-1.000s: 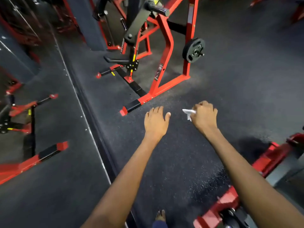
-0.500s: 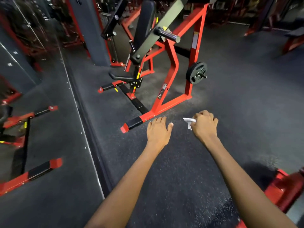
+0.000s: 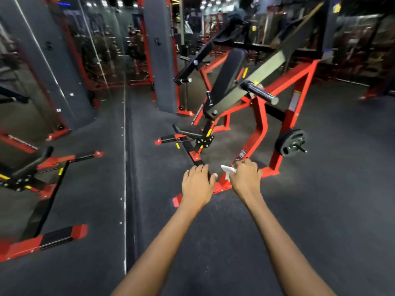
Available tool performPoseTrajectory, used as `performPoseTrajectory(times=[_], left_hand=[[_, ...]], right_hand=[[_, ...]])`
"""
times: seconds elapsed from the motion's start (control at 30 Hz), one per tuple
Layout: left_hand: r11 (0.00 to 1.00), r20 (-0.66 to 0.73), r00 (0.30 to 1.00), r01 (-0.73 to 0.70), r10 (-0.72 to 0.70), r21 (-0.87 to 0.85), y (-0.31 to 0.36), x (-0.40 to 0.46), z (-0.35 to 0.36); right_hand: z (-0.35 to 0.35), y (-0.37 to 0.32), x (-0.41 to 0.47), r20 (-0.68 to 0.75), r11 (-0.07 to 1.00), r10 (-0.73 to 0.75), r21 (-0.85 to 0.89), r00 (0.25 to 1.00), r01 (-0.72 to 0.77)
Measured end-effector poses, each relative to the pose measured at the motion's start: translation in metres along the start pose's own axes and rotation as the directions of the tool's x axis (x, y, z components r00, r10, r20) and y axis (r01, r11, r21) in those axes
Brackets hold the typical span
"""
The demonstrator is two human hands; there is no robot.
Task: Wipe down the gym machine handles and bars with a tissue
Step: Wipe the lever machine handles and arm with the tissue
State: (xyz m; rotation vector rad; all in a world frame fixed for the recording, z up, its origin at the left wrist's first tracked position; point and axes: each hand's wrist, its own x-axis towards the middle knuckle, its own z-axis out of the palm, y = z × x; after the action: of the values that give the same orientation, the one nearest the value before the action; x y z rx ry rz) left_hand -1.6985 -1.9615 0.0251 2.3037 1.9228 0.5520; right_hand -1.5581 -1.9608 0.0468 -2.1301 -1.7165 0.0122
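White tissue point(image 3: 227, 170) gripped in curled right hand point(image 3: 245, 178); left hand point(image 3: 197, 184) flat, empty. View has lifted: red plate-loaded machine point(image 3: 259, 127) and steel bar point(image 3: 261, 94) nearer. Wiping not begun.

The machine point(image 3: 258, 133) frame is red with a black pad point(image 3: 229, 71) and yellow marks; the tissue point(image 3: 227, 168) is white, the floor point(image 3: 320, 210) dark grey, speckled
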Motion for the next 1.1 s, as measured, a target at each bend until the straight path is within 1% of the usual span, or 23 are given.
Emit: performPoseTrajectory(times=[0.13,0.33,0.47,0.57,0.7,0.77,0.83,1.1], left_hand=[[0.997,-0.004,0.997,0.077,-0.077,0.012,-0.029,0.066,0.012],[0.978,-0.022,0.979,0.204,-0.203,0.049,-0.077,0.166,0.026],[0.962,-0.034,0.963,0.269,-0.268,0.052,-0.12,0.232,0.031],[0.953,-0.029,0.954,0.299,-0.297,0.054,-0.162,0.281,0.04],[0.957,-0.025,0.96,0.281,-0.28,0.071,-0.227,0.352,0.045],[0.966,-0.004,0.97,0.243,-0.243,0.084,-0.258,0.388,0.045],[0.976,0.013,0.979,0.2,-0.202,0.086,-0.289,0.429,0.043],[0.984,0.055,0.986,0.152,-0.158,0.092,-0.405,0.595,0.043]], right_hand=[[0.029,-0.016,0.072,-0.008,0.996,-0.079,0.034,0.997,0.08],[0.078,-0.035,0.187,0.013,0.988,-0.129,0.09,0.991,0.128],[0.117,-0.073,0.254,0.086,0.981,-0.184,0.085,0.979,0.177],[0.154,-0.11,0.303,0.113,0.974,-0.218,0.092,0.969,0.209],[0.2,-0.165,0.366,0.138,0.973,-0.229,0.065,0.964,0.222],[0.22,-0.194,0.397,0.156,0.974,-0.225,0.04,0.962,0.222],[0.241,-0.225,0.434,0.164,0.976,-0.216,0.05,0.962,0.211],[0.309,-0.33,0.582,0.141,0.987,-0.162,0.024,0.977,0.161]])
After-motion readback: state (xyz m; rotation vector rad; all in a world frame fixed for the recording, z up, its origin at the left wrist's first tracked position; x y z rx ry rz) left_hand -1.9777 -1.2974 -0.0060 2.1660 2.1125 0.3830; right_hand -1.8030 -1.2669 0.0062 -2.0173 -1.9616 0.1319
